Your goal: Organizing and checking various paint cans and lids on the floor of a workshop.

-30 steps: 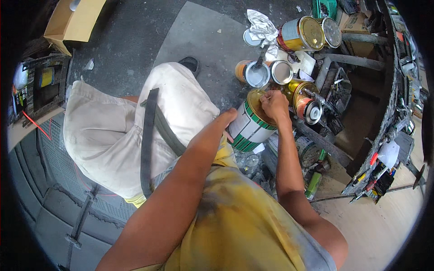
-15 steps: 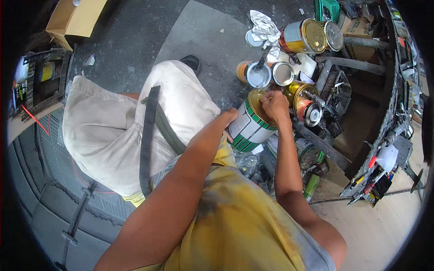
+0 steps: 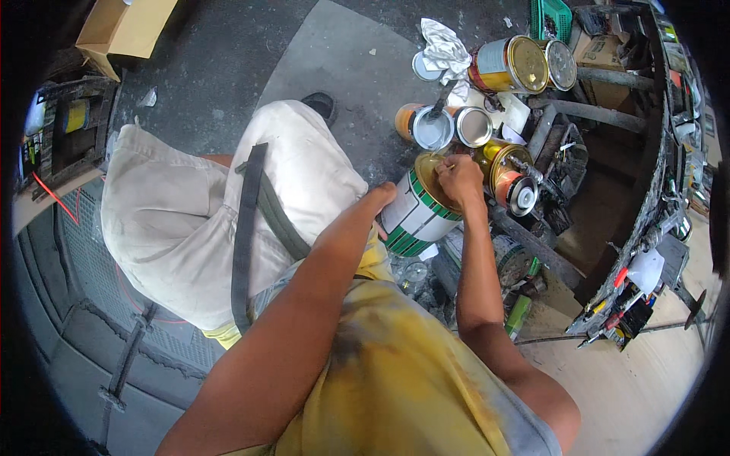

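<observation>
A large green and white paint can [image 3: 417, 219] with a gold-coloured lid [image 3: 428, 173] stands tilted in front of me, by my knees. My left hand [image 3: 385, 196] steadies it, wrapped against its left side, with most of the fingers hidden. Over the lid's right part, my right hand [image 3: 461, 179] is closed in a pinch. Something small and thin seems to be between thumb and finger, too small to name. Just beyond the can are an open tin of grey paint [image 3: 433, 131] with a dark brush-like handle in it, and another open tin [image 3: 474, 126].
Right of the can lie gold tins [image 3: 502, 163] and an orange tin [image 3: 523, 196]. Farther back are larger cans [image 3: 525, 64], a crumpled white cloth [image 3: 445, 49] and a green basket [image 3: 551, 19]. A cluttered dark bench [image 3: 646, 213] runs along the right; a cardboard box [image 3: 125, 26] stands far left.
My right hand has shifted very slightly over the lid, its pinch still closed. The left hand keeps its place on the can. The whole view has moved a little.
</observation>
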`<state>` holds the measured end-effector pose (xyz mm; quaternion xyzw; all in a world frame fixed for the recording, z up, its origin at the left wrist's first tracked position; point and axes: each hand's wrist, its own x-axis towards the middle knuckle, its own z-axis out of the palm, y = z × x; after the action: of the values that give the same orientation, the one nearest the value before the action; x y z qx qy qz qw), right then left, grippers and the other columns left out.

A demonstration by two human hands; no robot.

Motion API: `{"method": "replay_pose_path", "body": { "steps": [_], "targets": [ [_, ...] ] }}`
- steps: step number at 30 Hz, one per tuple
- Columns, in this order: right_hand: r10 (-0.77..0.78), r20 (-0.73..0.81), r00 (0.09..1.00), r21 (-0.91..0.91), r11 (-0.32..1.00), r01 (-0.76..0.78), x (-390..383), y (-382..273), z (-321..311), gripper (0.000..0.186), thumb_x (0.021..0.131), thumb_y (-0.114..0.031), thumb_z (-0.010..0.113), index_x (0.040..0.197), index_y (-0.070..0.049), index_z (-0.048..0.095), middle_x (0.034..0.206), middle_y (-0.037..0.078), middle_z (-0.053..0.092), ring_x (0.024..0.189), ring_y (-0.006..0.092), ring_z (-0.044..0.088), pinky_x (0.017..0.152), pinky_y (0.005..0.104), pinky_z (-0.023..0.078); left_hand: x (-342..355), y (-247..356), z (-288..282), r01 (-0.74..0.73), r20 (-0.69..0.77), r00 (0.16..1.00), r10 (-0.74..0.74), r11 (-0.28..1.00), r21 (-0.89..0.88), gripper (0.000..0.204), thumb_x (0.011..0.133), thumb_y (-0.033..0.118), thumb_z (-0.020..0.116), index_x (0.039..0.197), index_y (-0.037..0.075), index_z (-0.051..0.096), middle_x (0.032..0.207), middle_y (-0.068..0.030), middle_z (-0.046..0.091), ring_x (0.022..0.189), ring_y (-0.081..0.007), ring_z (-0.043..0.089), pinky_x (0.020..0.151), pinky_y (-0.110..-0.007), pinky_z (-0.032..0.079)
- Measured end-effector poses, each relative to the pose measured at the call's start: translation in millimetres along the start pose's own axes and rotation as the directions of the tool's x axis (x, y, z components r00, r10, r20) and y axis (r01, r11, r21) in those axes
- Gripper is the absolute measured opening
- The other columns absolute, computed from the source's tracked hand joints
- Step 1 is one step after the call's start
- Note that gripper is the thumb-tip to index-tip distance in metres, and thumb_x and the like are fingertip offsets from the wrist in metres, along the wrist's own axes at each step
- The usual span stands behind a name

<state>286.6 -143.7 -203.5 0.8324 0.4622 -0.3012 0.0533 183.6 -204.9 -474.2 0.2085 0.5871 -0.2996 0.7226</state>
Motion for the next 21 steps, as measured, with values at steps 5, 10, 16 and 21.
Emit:
{"method": "replay_pose_path", "body": {
  "steps": [5, 10, 16, 21],
  "targets": [
    [-0.004, -0.007, 1.000, -0.009, 1.000, 0.004, -2, -6, -2, 0.023, 0.081, -0.026, 0.068, 0.091, -0.005, 0.073, 0.089, 0.023, 0.069, 0.089, 0.0387, 0.067, 0.082, 0.0441, 0.052, 29, -21, 10, -0.145, -0.118, 0.983, 0.138, 0.988, -0.053, 0.056, 0.095, 0.026, 0.027, 0.137, -0.005, 0.045, 0.147, -0.0224, 0.040, 0.136, -0.0371, 0.038, 0.109, -0.050, 0.032],
    [0.018, -0.007, 1.000, 0.016, 1.000, -0.018, -4, -6, -4, 0.020, 0.082, -0.023, 0.064, 0.090, -0.007, 0.073, 0.089, 0.024, 0.068, 0.090, 0.0397, 0.066, 0.084, 0.0460, 0.052, 44, -5, 11, -0.017, -0.024, 1.000, 0.016, 0.999, -0.050, 0.055, 0.095, 0.026, 0.027, 0.137, -0.005, 0.046, 0.147, -0.0229, 0.040, 0.136, -0.0375, 0.038, 0.110, -0.049, 0.032],
    [0.026, -0.004, 1.000, 0.032, 0.999, -0.026, -5, -8, -4, 0.020, 0.082, -0.023, 0.064, 0.089, -0.007, 0.073, 0.089, 0.024, 0.068, 0.090, 0.0401, 0.066, 0.084, 0.0460, 0.052, 45, -31, 8, -0.344, -0.069, 0.936, 0.344, 0.939, 0.018, 0.055, 0.095, 0.027, 0.028, 0.136, -0.004, 0.047, 0.146, -0.0224, 0.041, 0.137, -0.0373, 0.037, 0.110, -0.048, 0.032],
    [0.029, -0.023, 0.999, 0.032, 0.999, -0.028, -5, -2, -3, 0.021, 0.082, -0.024, 0.064, 0.090, -0.006, 0.073, 0.089, 0.025, 0.068, 0.091, 0.0399, 0.066, 0.085, 0.0455, 0.051, 57, -30, 15, -0.363, -0.083, 0.929, 0.360, 0.932, -0.015, 0.054, 0.096, 0.027, 0.029, 0.135, -0.004, 0.048, 0.146, -0.0220, 0.042, 0.136, -0.0369, 0.038, 0.110, -0.047, 0.032]
  ]
}}
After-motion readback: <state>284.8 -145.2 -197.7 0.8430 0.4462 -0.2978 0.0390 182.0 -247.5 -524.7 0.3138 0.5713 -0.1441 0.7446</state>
